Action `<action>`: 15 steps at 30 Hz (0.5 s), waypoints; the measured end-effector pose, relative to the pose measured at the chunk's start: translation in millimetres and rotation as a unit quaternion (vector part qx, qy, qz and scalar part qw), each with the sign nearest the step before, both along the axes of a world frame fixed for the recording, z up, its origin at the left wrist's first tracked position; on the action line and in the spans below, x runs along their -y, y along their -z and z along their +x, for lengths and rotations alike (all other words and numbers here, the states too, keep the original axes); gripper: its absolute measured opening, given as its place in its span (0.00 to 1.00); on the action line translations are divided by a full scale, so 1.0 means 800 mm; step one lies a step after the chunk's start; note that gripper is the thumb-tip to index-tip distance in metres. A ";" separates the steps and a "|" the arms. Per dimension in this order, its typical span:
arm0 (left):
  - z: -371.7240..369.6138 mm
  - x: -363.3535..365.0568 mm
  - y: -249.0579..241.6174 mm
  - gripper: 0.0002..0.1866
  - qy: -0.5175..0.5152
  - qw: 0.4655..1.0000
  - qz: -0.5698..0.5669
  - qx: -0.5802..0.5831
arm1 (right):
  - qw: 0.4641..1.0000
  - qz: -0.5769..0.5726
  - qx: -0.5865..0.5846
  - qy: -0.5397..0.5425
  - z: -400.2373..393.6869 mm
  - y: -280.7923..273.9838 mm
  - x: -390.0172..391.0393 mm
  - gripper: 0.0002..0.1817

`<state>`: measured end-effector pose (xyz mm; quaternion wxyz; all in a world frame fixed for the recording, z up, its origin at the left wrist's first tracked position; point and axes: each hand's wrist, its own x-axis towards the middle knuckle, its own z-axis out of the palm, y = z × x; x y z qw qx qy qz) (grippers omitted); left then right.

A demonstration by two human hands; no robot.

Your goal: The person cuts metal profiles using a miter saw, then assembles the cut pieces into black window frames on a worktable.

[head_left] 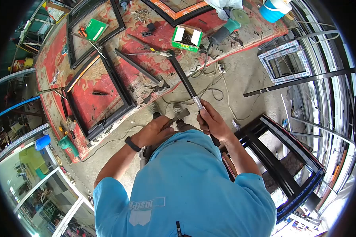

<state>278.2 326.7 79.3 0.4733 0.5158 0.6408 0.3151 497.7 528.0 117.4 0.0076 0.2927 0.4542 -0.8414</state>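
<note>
Red-covered table [53,114]; a long black bar [184,81] slants from over its near edge back to the person. Right hand [214,121]: clamped around the bar's nearer part. Left hand [153,130]: wrapped around a small flat-headed tool [182,114], its head beside the bar. Good handling probably calls for a steady bar and fingers clear of that head.

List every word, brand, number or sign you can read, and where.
"JOSEP", upside down, rest unclear: light-blue fabric shirt.
"ARK", apparently: small white-taped rectangular frame.
Too blurred or small: blue printed tape on the large black frame; orange printed strip; open green cardboard box; flat green rectangular pack.
</note>
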 end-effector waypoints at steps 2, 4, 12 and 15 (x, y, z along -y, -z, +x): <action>-0.002 0.003 -0.017 0.14 0.016 1.000 0.001 -0.018 | 0.999 0.035 0.015 -0.009 0.004 0.005 0.006 0.32; -0.005 -0.005 -0.026 0.15 0.024 0.999 0.021 -0.044 | 0.996 0.084 0.002 -0.024 0.004 0.019 0.011 0.32; -0.007 -0.016 -0.050 0.16 0.022 0.996 0.019 -0.080 | 0.962 0.266 0.033 -0.055 0.002 0.003 0.025 0.29; -0.005 -0.016 -0.053 0.16 0.018 0.995 0.018 -0.100 | 0.946 0.320 0.011 -0.048 0.001 0.006 0.030 0.29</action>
